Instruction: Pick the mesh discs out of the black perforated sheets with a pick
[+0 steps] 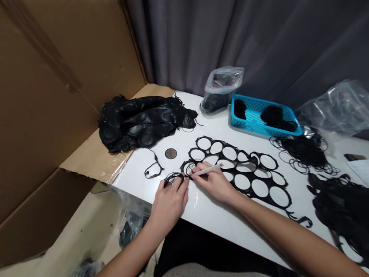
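A black sheet with rows of large round holes (251, 192) lies flat on the white table (209, 215). At its left end my right hand (211, 181) grips a thin white tool (212, 168) like a pen, its tip over a ring at the sheet's edge. Close beside it, my left hand (171, 198) has its fingers closed on a small bundle of thin black rings (173, 176). The fingertips of both hands nearly meet. A dark round disc (170, 153) and a loose black scrap loop (153, 169) lie beyond my left hand.
A heap of black sheets (142, 121) lies at the back left by a cardboard wall (47, 74). Behind are a clear bag (222, 89) and a blue basket (252, 124) with black pieces. Thin black rings (305, 149) and more black material (363, 220) lie right.
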Demonstrator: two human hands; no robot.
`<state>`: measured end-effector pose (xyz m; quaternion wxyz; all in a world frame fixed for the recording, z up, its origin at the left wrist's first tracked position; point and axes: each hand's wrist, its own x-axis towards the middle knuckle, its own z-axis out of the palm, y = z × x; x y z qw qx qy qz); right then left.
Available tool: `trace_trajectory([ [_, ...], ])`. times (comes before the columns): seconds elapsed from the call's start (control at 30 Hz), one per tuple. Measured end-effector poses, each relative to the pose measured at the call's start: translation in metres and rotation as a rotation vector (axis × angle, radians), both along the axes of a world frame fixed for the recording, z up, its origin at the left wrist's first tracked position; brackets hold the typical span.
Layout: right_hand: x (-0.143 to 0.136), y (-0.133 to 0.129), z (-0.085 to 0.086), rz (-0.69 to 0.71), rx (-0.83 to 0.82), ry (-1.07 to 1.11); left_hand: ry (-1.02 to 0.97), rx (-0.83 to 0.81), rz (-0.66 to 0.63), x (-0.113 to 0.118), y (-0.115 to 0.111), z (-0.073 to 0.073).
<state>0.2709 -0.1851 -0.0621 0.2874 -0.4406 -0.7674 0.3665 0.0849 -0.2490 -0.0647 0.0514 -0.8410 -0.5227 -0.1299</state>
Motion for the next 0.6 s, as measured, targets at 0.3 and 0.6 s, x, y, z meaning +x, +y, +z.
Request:
trace_trajectory([
  [0.3,-0.005,-0.011,0.004,0.121,0.314,-0.224,-0.011,-0.04,-0.012,-0.001,0.002,-0.002],
  [0.6,0.11,0.053,0.05,-0.681,0.242,0.138,0.014,-0.016,-0.067,-0.009,0.008,0.0],
])
